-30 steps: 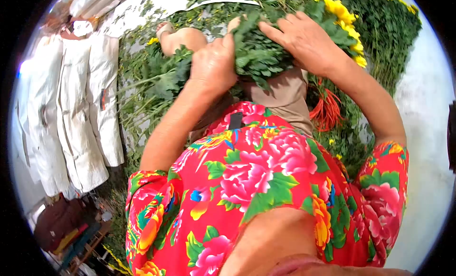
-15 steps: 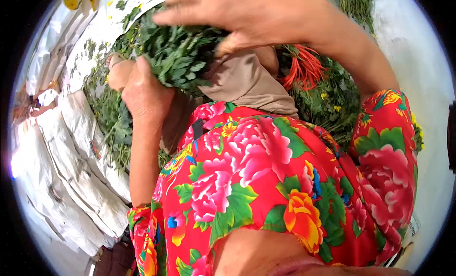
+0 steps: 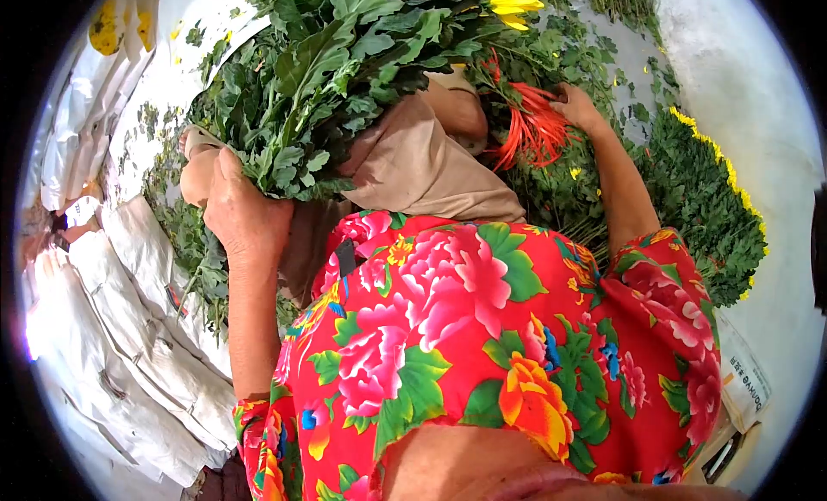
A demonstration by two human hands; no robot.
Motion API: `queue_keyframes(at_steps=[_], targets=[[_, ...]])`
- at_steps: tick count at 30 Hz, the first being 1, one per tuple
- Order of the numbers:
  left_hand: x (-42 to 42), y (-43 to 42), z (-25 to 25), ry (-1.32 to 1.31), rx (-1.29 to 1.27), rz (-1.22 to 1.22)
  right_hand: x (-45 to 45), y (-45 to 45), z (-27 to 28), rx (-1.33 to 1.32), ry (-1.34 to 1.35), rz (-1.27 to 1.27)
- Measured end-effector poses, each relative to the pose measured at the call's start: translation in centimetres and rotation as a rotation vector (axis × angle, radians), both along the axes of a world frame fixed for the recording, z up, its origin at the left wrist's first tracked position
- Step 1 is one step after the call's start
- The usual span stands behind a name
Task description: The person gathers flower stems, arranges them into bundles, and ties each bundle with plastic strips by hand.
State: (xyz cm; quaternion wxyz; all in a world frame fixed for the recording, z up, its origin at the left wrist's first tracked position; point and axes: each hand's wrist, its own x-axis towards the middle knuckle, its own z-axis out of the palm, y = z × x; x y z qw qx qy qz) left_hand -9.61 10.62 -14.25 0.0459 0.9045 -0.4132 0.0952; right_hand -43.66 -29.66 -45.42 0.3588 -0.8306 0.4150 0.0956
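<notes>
My left hand (image 3: 245, 204) is closed round the stems of a leafy green bunch (image 3: 327, 79), which lies across my lap. Yellow petals (image 3: 512, 3) show at the bunch's far right end. At the right, my right hand (image 3: 579, 106) has its fingers closed on the end of a bundle of red strings (image 3: 532, 130), which hangs beside my knee in beige trousers (image 3: 431, 161).
Long white wrapped bundles (image 3: 138, 346) lie at the left. A stack of greenery with yellow flower heads (image 3: 706, 208) stands at the right. Loose leaves cover the ground around my legs. A printed white bag (image 3: 745, 372) is at the lower right.
My right hand has left the leafy bunch and moved right and down to the red strings, taking hold of them. My left hand still grips the stems, farther left than a second ago.
</notes>
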Motion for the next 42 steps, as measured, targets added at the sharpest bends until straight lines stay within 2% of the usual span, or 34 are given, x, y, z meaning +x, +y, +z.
queue_keyframes(at_steps=[4,6,8,10,11,12,13,15,17,18,20,22,24,26,27,28,30,32,34,35,36,38,39,42], targets=[[0.4,0.1,0.2,-0.046,-0.051,-0.06,0.3,-0.2,4.5,-0.009,0.109,0.128],[0.8,0.2,0.4,0.053,0.022,-0.011,-2.2,-1.1,7.3,0.019,-0.094,-0.055],[1.2,0.1,0.3,0.084,-0.008,-0.042,-9.1,-7.1,4.0,-0.463,-0.187,-0.107],[2.1,0.2,0.6,0.111,-0.04,-0.076,-9.8,-6.7,9.3,-0.559,-0.077,-0.799],[2.0,-0.2,0.9,0.196,0.002,0.017,-9.4,-6.8,10.0,-0.568,-0.093,-0.797],[2.2,-0.4,1.3,0.279,0.042,0.114,-8.6,-7.1,10.6,-0.632,-0.121,-0.899],[3.1,0.2,0.6,0.279,-0.013,0.072,-7.3,-7.3,11.1,-0.687,-0.157,-0.999],[3.3,-0.4,2.3,0.305,-0.021,0.022,0.1,-3.9,14.2,-0.358,-0.463,-0.91],[3.0,-0.6,5.2,0.401,-0.065,-0.057,11.1,3.5,18.9,-0.127,-0.635,-0.754],[2.5,-0.6,6.4,0.451,-0.11,-0.078,14.9,4.9,15.8,-0.003,-1.009,-0.479],[1.0,-0.4,8.3,0.571,-0.294,-0.053,21.5,12.6,19.1,0.163,-0.932,-0.094],[-0.5,0.0,8.6,0.673,-0.465,0.009,24.4,18.3,20.9,0.135,-0.801,0.273],[1.3,0.5,8.5,1.342,-0.349,-0.35,24.5,20.1,22.2,0.057,-0.711,0.477],[1.8,1.7,8.3,1.366,-0.236,-0.28,23.8,20.3,23.2,-0.002,-0.659,0.564],[2.2,2.3,9.1,1.308,-0.086,-0.154,23.4,20.1,23.8,-0.027,-0.645,0.593],[2.7,2.1,8.9,1.292,-0.097,-0.116,22.8,20.0,24.1,-0.031,-0.631,0.614],[3.4,2.6,8.4,0.97,0.118,0.116,21.3,20.2,25.3,-0.059,-0.608,0.654],[4.3,2.6,7.5,0.928,0.081,0.092,19.9,21.2,26.5,-0.065,-0.615,0.668],[4.1,1.8,8.7,0.561,0.128,0.103,18.9,22.1,27.3,-0.061,-0.695,0.702],[4.7,1.9,6.1,0.36,0.031,0.045,18.7,22.6,28.4,-0.139,-0.709,0.747],[4.4,1.5,6.4,0.367,0.031,0.037,18.9,23.0,29.6,-0.14,-0.701,0.74],[3.7,0.0,7.1,0.404,-0.014,0.065,19.9,23.8,32.0,-0.153,-0.763,0.903],[3.8,-0.4,6.0,0.346,-0.019,0.047,20.4,24.3,32.9,-0.149,-0.755,0.893],[3.7,-1.4,2.6,0.31,0.009,0.0,23.5,25.1,35.8,-0.327,-0.941,1.105]])
